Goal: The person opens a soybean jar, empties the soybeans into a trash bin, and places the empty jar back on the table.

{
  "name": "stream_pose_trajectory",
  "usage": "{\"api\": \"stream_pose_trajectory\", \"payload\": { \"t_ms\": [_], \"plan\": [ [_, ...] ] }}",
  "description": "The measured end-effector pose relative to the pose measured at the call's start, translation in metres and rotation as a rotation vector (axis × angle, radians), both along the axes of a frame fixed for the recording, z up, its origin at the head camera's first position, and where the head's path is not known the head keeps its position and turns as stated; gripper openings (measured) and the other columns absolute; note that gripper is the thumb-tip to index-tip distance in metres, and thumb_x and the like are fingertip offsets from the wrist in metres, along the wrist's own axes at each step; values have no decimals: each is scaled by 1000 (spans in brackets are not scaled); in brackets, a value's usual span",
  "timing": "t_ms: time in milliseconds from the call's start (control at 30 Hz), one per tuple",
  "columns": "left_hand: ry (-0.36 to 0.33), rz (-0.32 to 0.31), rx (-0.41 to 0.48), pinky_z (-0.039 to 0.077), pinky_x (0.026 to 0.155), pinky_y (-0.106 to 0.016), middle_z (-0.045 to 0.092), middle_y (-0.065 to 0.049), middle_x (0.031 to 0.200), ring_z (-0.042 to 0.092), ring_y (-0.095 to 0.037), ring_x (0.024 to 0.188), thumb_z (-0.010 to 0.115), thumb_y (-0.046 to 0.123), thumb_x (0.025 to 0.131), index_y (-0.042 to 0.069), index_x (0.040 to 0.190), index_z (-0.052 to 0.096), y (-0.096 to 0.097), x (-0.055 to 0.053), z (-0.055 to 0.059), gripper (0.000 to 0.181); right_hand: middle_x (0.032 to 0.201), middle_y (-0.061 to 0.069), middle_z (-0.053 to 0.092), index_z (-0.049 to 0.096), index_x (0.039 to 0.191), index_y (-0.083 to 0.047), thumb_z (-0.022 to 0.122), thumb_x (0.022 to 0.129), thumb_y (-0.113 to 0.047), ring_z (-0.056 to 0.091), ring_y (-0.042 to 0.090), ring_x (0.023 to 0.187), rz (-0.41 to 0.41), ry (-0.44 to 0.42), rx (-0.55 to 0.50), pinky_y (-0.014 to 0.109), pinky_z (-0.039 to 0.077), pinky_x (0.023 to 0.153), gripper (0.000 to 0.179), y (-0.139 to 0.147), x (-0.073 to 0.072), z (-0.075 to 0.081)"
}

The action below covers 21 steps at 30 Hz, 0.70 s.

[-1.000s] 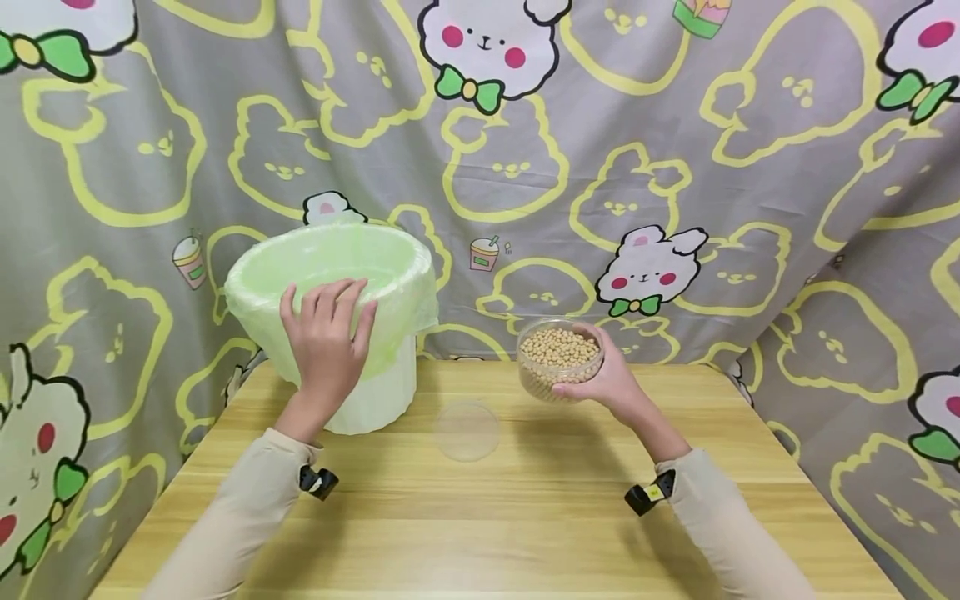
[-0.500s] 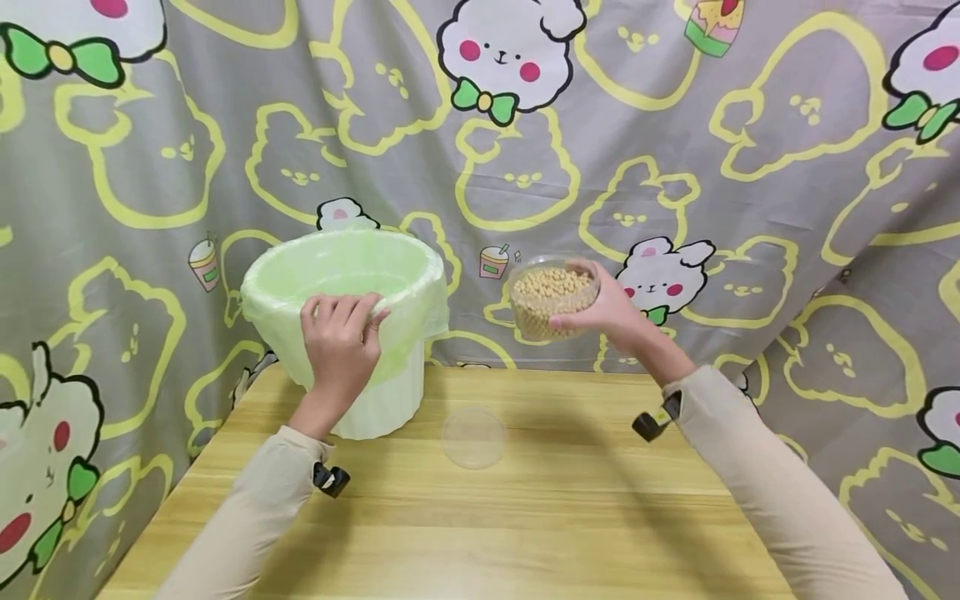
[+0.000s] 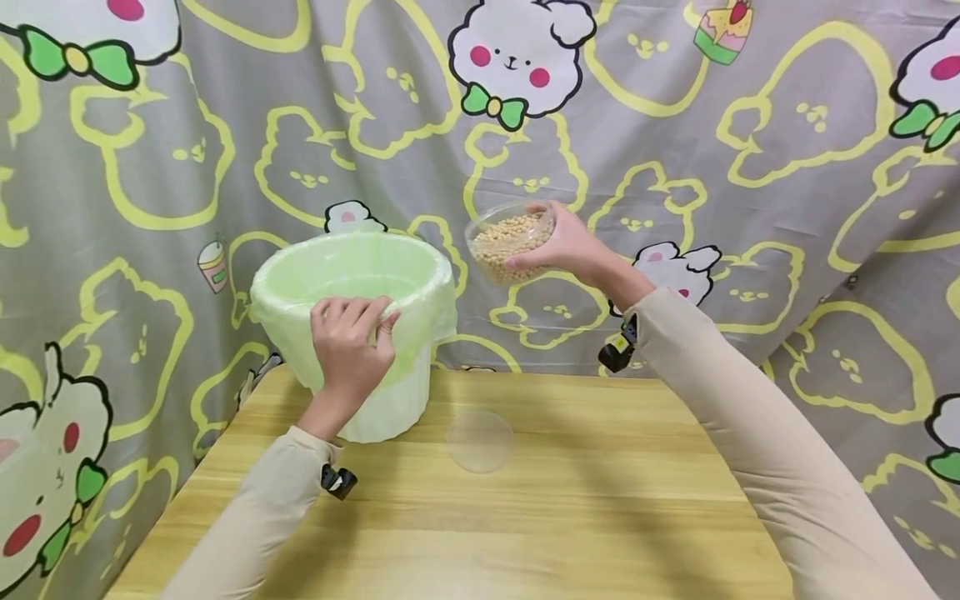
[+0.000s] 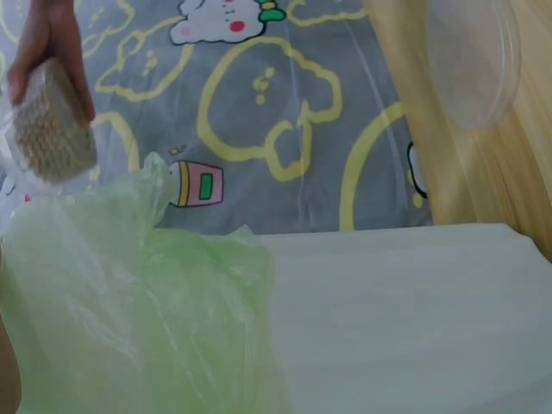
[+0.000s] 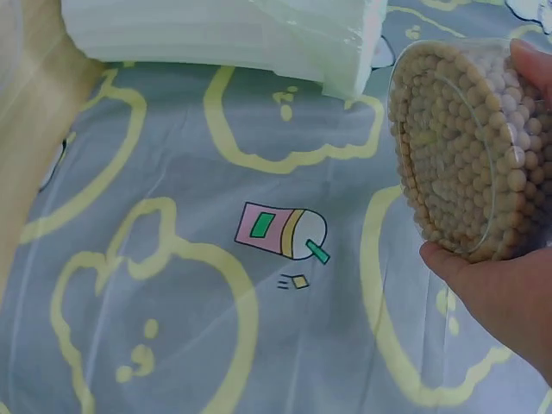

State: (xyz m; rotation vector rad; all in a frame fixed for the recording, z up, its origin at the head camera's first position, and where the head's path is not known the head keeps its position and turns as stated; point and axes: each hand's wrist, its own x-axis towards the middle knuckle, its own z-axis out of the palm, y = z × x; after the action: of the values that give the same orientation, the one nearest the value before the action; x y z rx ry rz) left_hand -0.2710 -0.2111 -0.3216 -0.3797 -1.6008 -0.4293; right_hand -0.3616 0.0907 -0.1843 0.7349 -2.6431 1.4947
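Observation:
My right hand (image 3: pixel 566 244) grips a clear round plastic container (image 3: pixel 480 250) of soybeans (image 3: pixel 513 236). It is held in the air, tilted slightly left, to the right of the bin's rim. In the right wrist view the beans (image 5: pixel 461 155) show through the container's base. My left hand (image 3: pixel 354 343) holds the near rim of a white trash bin (image 3: pixel 390 408), fingers bent over the edge and thumb on the outside. A pale green bin liner (image 3: pixel 427 304) is folded over that rim. In the left wrist view the liner (image 4: pixel 129 293) hangs down the bin's side.
A clear round lid (image 3: pixel 481 442) lies flat on the wooden table (image 3: pixel 480 533), just right of the bin's base. Behind the table hangs a grey patterned curtain (image 3: pixel 645 108), close behind the bin.
My right hand has raised the soybean container off low over the table and carried it left toward the bin, tilting it slightly. My left fingers have closed onto the bin's rim.

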Motion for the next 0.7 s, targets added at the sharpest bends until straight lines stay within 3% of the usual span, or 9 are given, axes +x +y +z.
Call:
{"api": "stream_pose_trajectory", "payload": {
  "t_ms": [200,400,700],
  "plan": [
    [4,3,4,42,91,-58,74,-15,81,60,-37,77,73,15,90,4,92,78,1,0,-2,12,138,12,51,34,153,-6,96,65,-26,53,23,122,5,54,58,39,50,104,110,-28,-5,4],
    [4,5,3,41,91,-58,74,-15,81,61,-37,78,74,16,90,4,93,78,1,0,-1,14,130,13,56,38,148,-2,98,60,-21,57,24,115,34,105,40,39,52,102,108,-49,-10,-1],
    [4,0,5,42,90,-58,74,-15,82,61,-38,78,73,18,91,4,93,78,0,-2,-2,16,128,7,60,46,146,-9,98,59,-25,58,21,113,27,163,45,37,52,99,103,-68,-6,4]
  ]
}}
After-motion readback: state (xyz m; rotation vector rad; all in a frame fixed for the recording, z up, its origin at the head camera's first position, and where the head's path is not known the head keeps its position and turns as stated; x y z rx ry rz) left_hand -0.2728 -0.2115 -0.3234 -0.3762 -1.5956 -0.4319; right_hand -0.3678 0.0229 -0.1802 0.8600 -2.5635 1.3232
